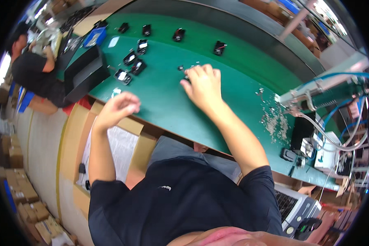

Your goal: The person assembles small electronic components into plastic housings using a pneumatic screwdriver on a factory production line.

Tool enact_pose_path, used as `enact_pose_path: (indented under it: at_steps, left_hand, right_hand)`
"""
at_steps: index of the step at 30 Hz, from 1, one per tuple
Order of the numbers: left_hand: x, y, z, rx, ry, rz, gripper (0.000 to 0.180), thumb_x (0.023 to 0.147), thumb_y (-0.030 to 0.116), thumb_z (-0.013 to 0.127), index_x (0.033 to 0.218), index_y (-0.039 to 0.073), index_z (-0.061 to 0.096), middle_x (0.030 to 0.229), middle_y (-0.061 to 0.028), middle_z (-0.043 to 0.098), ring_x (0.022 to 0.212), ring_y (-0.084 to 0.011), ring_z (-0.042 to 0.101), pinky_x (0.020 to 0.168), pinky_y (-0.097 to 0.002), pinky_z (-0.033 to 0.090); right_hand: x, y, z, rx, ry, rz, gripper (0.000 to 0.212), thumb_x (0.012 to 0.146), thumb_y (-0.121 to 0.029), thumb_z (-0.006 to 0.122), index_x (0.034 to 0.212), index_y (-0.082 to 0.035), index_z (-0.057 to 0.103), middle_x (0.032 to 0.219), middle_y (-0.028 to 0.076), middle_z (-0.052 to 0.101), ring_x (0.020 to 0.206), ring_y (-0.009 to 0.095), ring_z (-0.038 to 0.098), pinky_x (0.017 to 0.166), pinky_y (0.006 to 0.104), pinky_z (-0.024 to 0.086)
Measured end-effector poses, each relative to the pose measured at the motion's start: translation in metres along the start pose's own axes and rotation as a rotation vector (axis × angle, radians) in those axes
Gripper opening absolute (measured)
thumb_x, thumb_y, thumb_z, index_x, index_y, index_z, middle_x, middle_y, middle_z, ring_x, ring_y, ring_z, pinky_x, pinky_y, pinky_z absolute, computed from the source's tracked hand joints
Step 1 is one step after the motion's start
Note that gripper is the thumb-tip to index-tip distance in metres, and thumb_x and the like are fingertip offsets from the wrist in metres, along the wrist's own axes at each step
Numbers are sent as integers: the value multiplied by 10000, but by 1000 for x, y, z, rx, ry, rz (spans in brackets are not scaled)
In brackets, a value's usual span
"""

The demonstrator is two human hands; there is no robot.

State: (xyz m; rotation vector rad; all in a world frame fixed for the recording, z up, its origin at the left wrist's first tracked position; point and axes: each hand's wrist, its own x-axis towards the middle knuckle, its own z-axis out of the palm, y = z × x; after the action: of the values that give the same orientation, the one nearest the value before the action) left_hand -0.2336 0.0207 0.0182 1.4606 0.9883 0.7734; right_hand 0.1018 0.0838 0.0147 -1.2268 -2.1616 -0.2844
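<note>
Over the middle of the green table (164,98), my right hand (203,84) reaches forward, palm down, with its fingers bent. A small dark part (186,77) shows between the thumb and the index finger; its kind is too small to tell. Another small black piece (181,68) lies just beyond. My left hand (118,110) hovers at the table's near edge with loosely curled fingers, thumb apart, and nothing visible in it. Past it lies a small white and green item (116,92). Several black housings (123,76) with pale and red bits inside sit beyond, at the left.
More black housings (219,48) are spaced along the far strip. A black bin (86,74) and a blue tray (95,37) stand left, near a seated person (37,61). Small pale parts (274,123) lie scattered by a hose-fed machine (328,98). An open carton (76,143) is below left.
</note>
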Motion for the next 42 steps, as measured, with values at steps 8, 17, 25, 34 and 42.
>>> enact_pose_path:
  at_steps: [8,17,25,34,42]
  left_hand:
    - [-313,-152,-48,822,996,-714,243,904,170,734,1067,-5,689,1070,-209,720,997,-344,705,901,-428,550]
    - [-374,-203,-52,995,1184,-1066,534,864,217,761,1352,76,597,1384,-211,594,1294,-353,574,1071,-468,471]
    - [-310,-228,-61,732,1505,-1478,781,859,601,722,1425,133,457,1436,-163,595,1333,-389,541,1070,-592,379]
    - [-298,-228,-80,761,1571,-1594,778,831,555,745,1421,150,441,1380,-151,634,1326,-353,551,1064,-549,359]
    - [-287,-192,-38,718,1540,-879,522,832,349,749,1250,100,559,1205,-162,661,1154,-366,634,968,-515,476]
  right_hand:
    - [52,15,51,-454,-370,-47,179,869,-124,607,1000,-115,730,968,74,746,963,309,693,729,483,535]
    - [66,14,76,-438,-407,-92,203,903,-115,619,1044,-151,760,1021,24,719,1025,261,670,803,490,527]
    - [63,5,40,24,-89,-73,111,905,-120,732,1005,-99,776,935,81,707,911,231,691,779,403,520]
    - [53,-8,-34,375,-97,27,75,907,-2,682,973,-3,718,917,160,670,828,336,679,761,396,546]
    - [-83,4,-69,180,-403,238,78,861,42,660,928,30,699,885,192,627,803,384,650,741,470,532]
